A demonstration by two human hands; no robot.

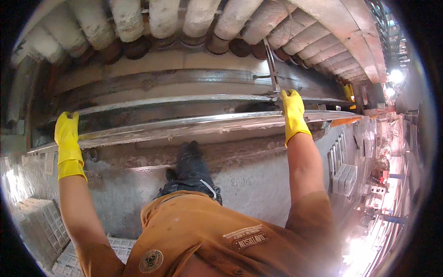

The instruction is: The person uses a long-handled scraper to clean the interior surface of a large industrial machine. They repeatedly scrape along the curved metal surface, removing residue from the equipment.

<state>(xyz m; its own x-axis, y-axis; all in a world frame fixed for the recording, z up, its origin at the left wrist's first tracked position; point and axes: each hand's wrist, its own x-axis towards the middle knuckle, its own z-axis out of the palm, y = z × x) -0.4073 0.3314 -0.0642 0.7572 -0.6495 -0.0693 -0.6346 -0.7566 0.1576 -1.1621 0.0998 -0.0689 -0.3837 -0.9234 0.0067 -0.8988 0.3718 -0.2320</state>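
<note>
My left hand [68,136], in a yellow rubber glove, is closed at the left end of a long metal rail [180,100]. My right hand [294,113], gloved the same way, closes over that rail farther right. Its curled fingers lie against the lower end of a narrow metal bar [272,69] that slants up toward the pipes. Nearer to me, a second, shiny metal rail [194,123] runs beneath both wrists. Between the rails is a dark gap. The fingertips of both hands are hidden from view.
A row of thick, pale pipes [164,18] overhangs the far side. White plastic crates [345,179] stand at right, and more crates [39,226] at lower left. A yellow object [349,94] is by the rails' right end. Wet-looking floor [249,189] lies around my legs.
</note>
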